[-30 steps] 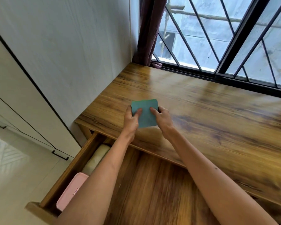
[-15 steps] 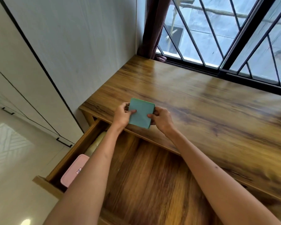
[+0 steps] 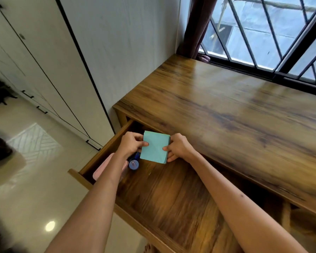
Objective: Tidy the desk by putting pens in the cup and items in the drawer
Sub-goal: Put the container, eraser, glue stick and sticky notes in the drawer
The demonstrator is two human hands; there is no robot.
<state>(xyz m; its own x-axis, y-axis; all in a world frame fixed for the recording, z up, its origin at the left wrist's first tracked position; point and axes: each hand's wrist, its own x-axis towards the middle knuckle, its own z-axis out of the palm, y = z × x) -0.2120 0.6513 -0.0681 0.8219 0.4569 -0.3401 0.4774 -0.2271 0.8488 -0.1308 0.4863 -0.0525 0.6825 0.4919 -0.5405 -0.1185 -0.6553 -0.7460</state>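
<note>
A teal stack of square paper notes point(image 3: 155, 147) hangs over the back left part of the open wooden drawer point(image 3: 171, 196). My left hand point(image 3: 130, 145) pinches its left edge and my right hand point(image 3: 178, 147) pinches its right edge. Under my left wrist a small blue round object point(image 3: 134, 164) lies in the drawer beside a pink case point(image 3: 100, 170), which my forearm partly hides. The wooden desk top point(image 3: 235, 114) stretches right of the hands.
A white wall and cabinet doors point(image 3: 44, 57) stand to the left of the desk. A barred window point(image 3: 263, 30) and a dark curtain point(image 3: 195, 26) run along the desk's far edge. Glossy floor tiles point(image 3: 26, 179) lie left of the drawer front.
Both hands have carried the teal notes off the desk top, toward me and down over the open drawer. The view has swung left, and the blue object now shows.
</note>
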